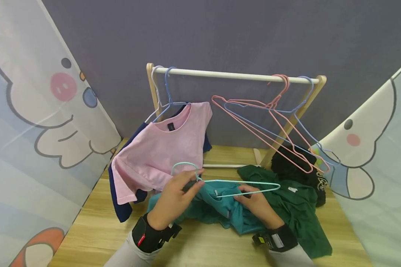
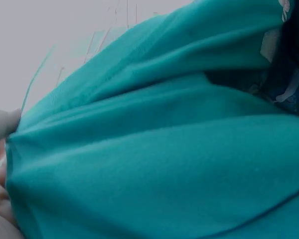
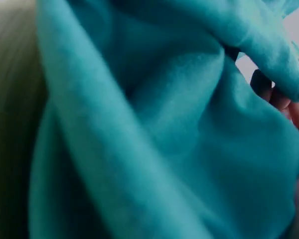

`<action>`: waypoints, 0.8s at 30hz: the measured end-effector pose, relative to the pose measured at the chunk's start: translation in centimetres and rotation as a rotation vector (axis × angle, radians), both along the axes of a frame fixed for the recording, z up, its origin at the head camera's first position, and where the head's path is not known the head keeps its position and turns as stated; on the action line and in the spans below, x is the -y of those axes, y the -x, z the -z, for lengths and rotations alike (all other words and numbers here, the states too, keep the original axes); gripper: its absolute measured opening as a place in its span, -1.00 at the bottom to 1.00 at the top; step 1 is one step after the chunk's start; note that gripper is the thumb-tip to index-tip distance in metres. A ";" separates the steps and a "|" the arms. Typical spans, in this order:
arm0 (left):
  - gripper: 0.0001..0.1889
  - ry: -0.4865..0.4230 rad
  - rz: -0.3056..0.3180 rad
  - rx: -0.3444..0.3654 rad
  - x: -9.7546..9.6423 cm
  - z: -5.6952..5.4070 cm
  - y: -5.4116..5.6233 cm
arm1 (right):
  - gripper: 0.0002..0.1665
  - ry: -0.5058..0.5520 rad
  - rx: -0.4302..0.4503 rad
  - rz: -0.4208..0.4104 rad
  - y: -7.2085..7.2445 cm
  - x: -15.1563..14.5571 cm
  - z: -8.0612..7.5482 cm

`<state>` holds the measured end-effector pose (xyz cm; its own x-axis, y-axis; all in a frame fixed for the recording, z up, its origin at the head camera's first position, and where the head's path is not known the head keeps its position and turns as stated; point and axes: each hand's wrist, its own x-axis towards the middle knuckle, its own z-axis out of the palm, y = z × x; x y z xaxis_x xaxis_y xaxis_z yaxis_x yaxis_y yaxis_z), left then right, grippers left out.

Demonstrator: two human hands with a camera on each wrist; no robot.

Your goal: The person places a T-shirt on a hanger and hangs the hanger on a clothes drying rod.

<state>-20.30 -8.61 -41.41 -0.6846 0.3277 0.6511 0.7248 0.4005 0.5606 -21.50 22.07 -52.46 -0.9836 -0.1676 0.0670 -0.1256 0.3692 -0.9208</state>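
A mint-green clothes hanger (image 1: 252, 182) lies across a bunched teal shirt (image 1: 204, 207), part of its frame inside the neckline. My left hand (image 1: 175, 196) pinches the hanger just below its hook, with the shirt's edge at the same fingers. In the left wrist view, that hand's fingers (image 2: 2, 124) are at the edge of the stretched teal cloth. On the other side, my right hand (image 1: 255, 202) pinches the shirt close to the hanger's lower bar. Teal folds fill most of the right wrist view, where the right fingers (image 3: 294, 112) are partly covered.
Behind the hands stands a rack with a white rail (image 1: 217, 74). A pink shirt (image 1: 173, 148) and a navy one hang at its left; pink hangers (image 1: 276, 105) and a blue hanger (image 1: 295, 111) hang at its right. A dark green shirt (image 1: 300, 207) and black garment (image 1: 287, 167) lie at right.
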 end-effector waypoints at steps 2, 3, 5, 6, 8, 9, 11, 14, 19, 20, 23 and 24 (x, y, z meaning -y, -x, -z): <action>-0.73 -0.031 -0.012 0.017 0.1 0.2 0.2 | -0.79 0.073 0.021 -0.009 -0.4 -0.4 -0.1; -0.79 -0.046 -0.020 0.018 0.1 0.3 0.3 | -0.80 0.105 0.023 -0.019 -0.5 -0.6 -0.2; -0.87 -0.072 -0.038 0.023 0.1 0.5 0.4 | -0.81 0.166 0.005 -0.048 -0.8 -0.9 -0.3; -0.90 -0.086 -0.044 0.031 0.2 0.6 0.5 | -0.83 0.191 -0.003 -0.056 -0.9 -1.1 -0.3; -0.97 -0.100 -0.061 0.039 0.2 0.6 0.5 | -0.85 0.240 -0.016 -0.067 -1.2 -1.4 -0.3; -0.97 -0.107 -0.069 0.043 0.2 0.6 0.5 | -0.86 0.262 -0.020 -0.064 -1.3 -1.6 -0.4; -0.95 -0.114 -0.082 0.062 0.3 0.5 0.5 | -0.90 0.307 -0.022 -0.045 -1.5 -1.8 -0.5; -0.94 -0.118 -0.097 0.084 0.5 0.3 0.4 | -0.88 0.363 -0.027 0.009 -1.9 -2.1 -0.9; -0.95 -0.115 -0.098 0.097 0.7 0.3 0.4 | -0.81 0.437 -0.059 0.149 -2.3 -2.4 -2.1; -0.95 -0.109 -0.097 0.096 0.8 0.3 0.4 | -0.80 0.457 -0.072 0.188 -2.3 -2.4 -2.4; -0.94 -0.086 -0.093 0.091 0.8 0.5 0.5 | -0.79 0.513 -0.109 0.331 -2.5 -2.4 -3.3; -0.93 -0.079 -0.088 0.091 0.8 0.5 0.5 | -0.80 0.529 -0.125 0.382 -2.5 -2.4 -3.6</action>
